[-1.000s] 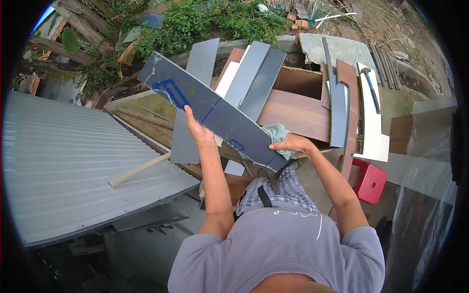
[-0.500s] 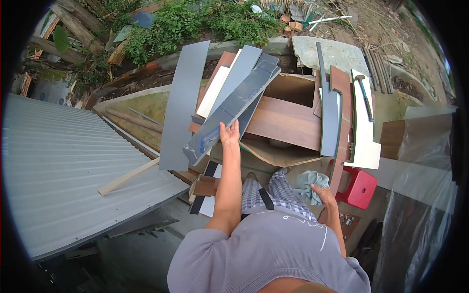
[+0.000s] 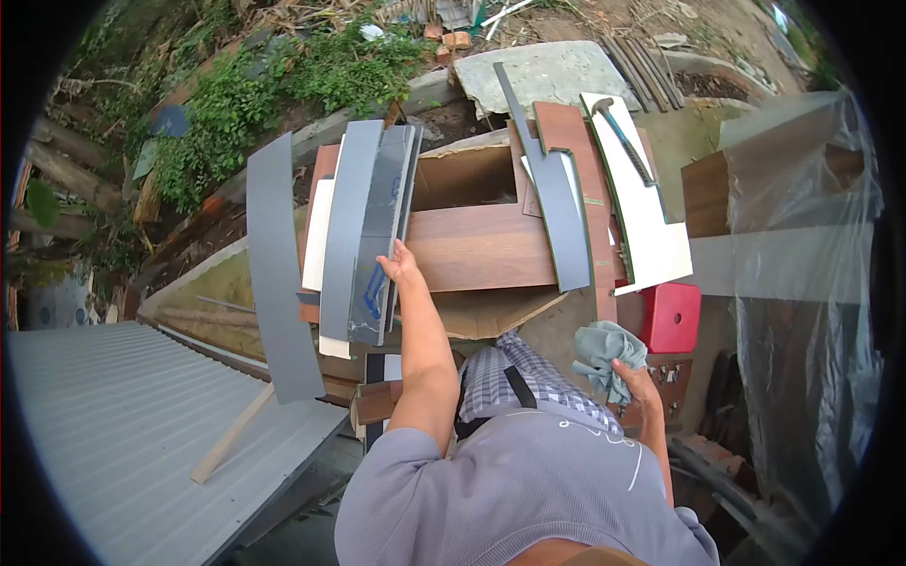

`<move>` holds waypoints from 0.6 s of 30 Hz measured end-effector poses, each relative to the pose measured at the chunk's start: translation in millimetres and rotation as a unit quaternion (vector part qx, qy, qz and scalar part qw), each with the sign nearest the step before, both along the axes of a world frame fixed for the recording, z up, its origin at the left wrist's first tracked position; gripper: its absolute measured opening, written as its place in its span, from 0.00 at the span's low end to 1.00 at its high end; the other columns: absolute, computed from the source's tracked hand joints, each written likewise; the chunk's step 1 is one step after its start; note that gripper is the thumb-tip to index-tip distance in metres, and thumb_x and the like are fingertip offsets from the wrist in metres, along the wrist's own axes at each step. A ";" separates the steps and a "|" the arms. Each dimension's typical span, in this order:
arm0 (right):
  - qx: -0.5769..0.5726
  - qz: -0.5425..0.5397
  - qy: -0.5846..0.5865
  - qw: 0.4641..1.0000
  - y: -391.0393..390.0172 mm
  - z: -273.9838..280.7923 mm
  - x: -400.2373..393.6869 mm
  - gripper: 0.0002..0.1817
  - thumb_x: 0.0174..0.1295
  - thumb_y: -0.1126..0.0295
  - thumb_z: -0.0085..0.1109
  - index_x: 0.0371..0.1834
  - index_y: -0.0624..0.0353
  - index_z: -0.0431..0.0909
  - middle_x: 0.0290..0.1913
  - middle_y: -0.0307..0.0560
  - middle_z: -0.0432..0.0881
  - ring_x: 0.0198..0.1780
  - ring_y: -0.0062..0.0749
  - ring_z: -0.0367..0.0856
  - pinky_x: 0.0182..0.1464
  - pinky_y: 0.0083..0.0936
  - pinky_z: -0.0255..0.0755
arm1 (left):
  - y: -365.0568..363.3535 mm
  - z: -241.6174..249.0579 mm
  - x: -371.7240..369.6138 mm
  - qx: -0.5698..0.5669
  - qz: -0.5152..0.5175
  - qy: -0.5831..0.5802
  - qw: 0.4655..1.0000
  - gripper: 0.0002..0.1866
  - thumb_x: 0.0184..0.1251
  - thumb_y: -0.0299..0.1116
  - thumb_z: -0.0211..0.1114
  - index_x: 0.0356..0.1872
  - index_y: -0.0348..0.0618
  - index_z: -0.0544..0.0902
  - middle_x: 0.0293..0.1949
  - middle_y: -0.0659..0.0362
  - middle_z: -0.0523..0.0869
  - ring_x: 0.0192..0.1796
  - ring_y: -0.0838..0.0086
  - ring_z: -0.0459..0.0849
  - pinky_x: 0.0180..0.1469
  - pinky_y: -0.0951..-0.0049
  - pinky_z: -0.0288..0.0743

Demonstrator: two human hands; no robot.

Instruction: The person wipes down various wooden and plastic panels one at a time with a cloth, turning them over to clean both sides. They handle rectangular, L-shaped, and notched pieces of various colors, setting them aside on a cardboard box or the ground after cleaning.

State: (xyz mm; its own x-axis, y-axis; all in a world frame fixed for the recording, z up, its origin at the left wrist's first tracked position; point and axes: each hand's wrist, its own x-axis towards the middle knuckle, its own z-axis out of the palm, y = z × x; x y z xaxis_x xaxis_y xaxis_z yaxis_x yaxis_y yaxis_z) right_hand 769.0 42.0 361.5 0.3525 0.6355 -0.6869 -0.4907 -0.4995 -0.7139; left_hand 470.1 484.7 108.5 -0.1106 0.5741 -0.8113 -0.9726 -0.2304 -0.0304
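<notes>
My left hand grips the right edge of a long dark grey board with blue marks near its lower end. The thumb lies over the board's face, and the fingers are at its edge. Directly left of it is a lighter grey board, with a cream board partly covered beneath. My right hand is closed on a crumpled pale blue-green cloth, held low beside my leg.
A brown wood-grain panel lies across an open cardboard box. To the right, a hammer rests on a white cut board. A red stool stands below it, near hanging clear plastic. Corrugated metal sheeting slopes at left.
The dark grey board has swung from a slant to lie alongside the lighter grey board, my left hand still on it. The right hand keeps the cloth. My view has shifted right.
</notes>
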 end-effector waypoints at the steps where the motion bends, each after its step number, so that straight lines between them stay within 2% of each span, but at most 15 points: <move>1: -0.005 -0.002 0.024 1.000 -2.6 -5.0 3.3 0.29 0.57 0.67 0.60 0.61 0.62 0.61 0.53 0.43 0.73 0.53 0.29 0.72 0.55 0.27 0.68 | 0.4 5.9 1.1 -0.007 -0.031 0.009 0.999 0.36 0.68 0.54 0.44 0.62 0.29 0.57 0.64 0.47 0.63 0.67 0.59 0.60 0.66 0.58 0.60; 3: -0.020 0.002 0.024 1.000 2.3 -7.7 7.7 0.29 0.57 0.67 0.60 0.61 0.63 0.61 0.53 0.44 0.72 0.52 0.29 0.72 0.55 0.27 0.68 | -1.5 3.5 -3.5 0.003 -0.097 0.001 0.995 0.37 0.70 0.54 0.40 0.66 0.30 0.49 0.67 0.48 0.57 0.68 0.57 0.59 0.66 0.57 0.59; 4: -0.027 0.020 0.025 0.999 5.9 -10.7 9.8 0.29 0.58 0.67 0.60 0.61 0.63 0.61 0.54 0.44 0.72 0.52 0.29 0.72 0.55 0.26 0.68 | -9.2 8.3 1.5 0.000 -0.104 0.004 0.995 0.37 0.70 0.54 0.40 0.66 0.30 0.49 0.67 0.48 0.57 0.68 0.57 0.59 0.66 0.57 0.59; 6: -0.026 0.019 0.013 0.999 11.8 -19.6 11.1 0.29 0.58 0.66 0.59 0.61 0.64 0.61 0.53 0.44 0.73 0.53 0.28 0.72 0.56 0.26 0.67 | -19.3 28.3 8.2 0.023 -0.193 -0.006 0.981 0.34 0.72 0.51 0.38 0.67 0.33 0.47 0.67 0.48 0.57 0.66 0.55 0.62 0.65 0.56 0.60; 7: -0.020 0.023 0.025 0.999 16.8 -22.4 12.9 0.29 0.59 0.66 0.59 0.61 0.64 0.61 0.54 0.44 0.72 0.53 0.28 0.71 0.56 0.26 0.66 | -26.6 41.6 23.6 -0.005 -0.219 0.039 0.975 0.31 0.72 0.47 0.39 0.67 0.36 0.49 0.66 0.47 0.60 0.65 0.54 0.65 0.64 0.55 0.61; 9: -0.019 0.036 0.051 0.998 23.1 -29.7 19.4 0.30 0.59 0.64 0.59 0.61 0.66 0.61 0.55 0.45 0.72 0.55 0.29 0.70 0.58 0.26 0.64 | -51.7 67.1 70.4 -0.022 -0.344 0.161 0.925 0.28 0.72 0.44 0.42 0.66 0.40 0.52 0.64 0.47 0.64 0.63 0.53 0.67 0.63 0.53 0.63; 10: -0.023 0.029 0.059 0.998 25.4 -30.9 21.2 0.30 0.59 0.64 0.59 0.61 0.66 0.61 0.55 0.45 0.72 0.55 0.29 0.70 0.58 0.26 0.64 | -67.5 52.2 88.6 0.021 -0.422 0.155 0.893 0.26 0.71 0.41 0.46 0.65 0.42 0.55 0.62 0.47 0.67 0.62 0.52 0.68 0.63 0.53 0.63; 12: -0.022 0.021 0.033 0.999 28.6 -28.0 21.0 0.30 0.59 0.63 0.60 0.61 0.66 0.61 0.55 0.45 0.72 0.55 0.29 0.70 0.57 0.25 0.65 | -108.6 38.6 140.4 0.061 -0.565 0.174 0.804 0.29 0.68 0.43 0.52 0.64 0.41 0.56 0.61 0.47 0.69 0.61 0.54 0.69 0.61 0.53 0.64; 14: -0.022 -0.003 0.028 0.999 20.8 -33.6 22.3 0.32 0.58 0.62 0.60 0.61 0.66 0.60 0.54 0.45 0.72 0.54 0.29 0.70 0.56 0.25 0.65 | -151.5 41.2 192.9 0.102 -0.706 0.234 0.661 0.37 0.61 0.52 0.58 0.62 0.36 0.59 0.61 0.44 0.68 0.61 0.53 0.69 0.60 0.58 0.64; 15: -0.033 -0.008 0.040 0.999 14.0 -34.2 24.4 0.33 0.58 0.61 0.61 0.62 0.66 0.60 0.55 0.45 0.71 0.55 0.29 0.70 0.57 0.25 0.65 | -168.2 42.1 214.3 0.106 -0.752 0.293 0.580 0.39 0.59 0.55 0.61 0.61 0.35 0.61 0.57 0.44 0.70 0.56 0.57 0.72 0.54 0.62 0.69; 16: -0.042 -0.013 0.049 0.998 8.7 -34.2 26.4 0.34 0.57 0.61 0.61 0.62 0.66 0.59 0.56 0.45 0.70 0.55 0.29 0.69 0.57 0.26 0.65 | -178.3 44.5 231.7 0.123 -0.782 0.359 0.495 0.37 0.56 0.54 0.63 0.57 0.33 0.65 0.50 0.46 0.74 0.48 0.66 0.75 0.44 0.69 0.72; 17: -0.043 -0.014 0.044 0.998 3.3 -32.8 27.0 0.34 0.57 0.61 0.61 0.62 0.66 0.59 0.56 0.45 0.70 0.55 0.29 0.69 0.57 0.26 0.65 | -185.1 47.5 245.9 0.124 -0.804 0.371 0.448 0.34 0.55 0.51 0.65 0.53 0.32 0.69 0.44 0.48 0.76 0.39 0.73 0.75 0.36 0.72 0.71; 18: -0.035 -0.035 0.046 0.998 -2.9 -30.9 26.1 0.35 0.57 0.61 0.62 0.63 0.65 0.58 0.56 0.46 0.70 0.56 0.29 0.69 0.57 0.26 0.65 | -193.7 33.1 258.1 0.133 -0.804 0.396 0.424 0.31 0.54 0.49 0.66 0.47 0.31 0.72 0.40 0.48 0.78 0.37 0.72 0.78 0.35 0.72 0.73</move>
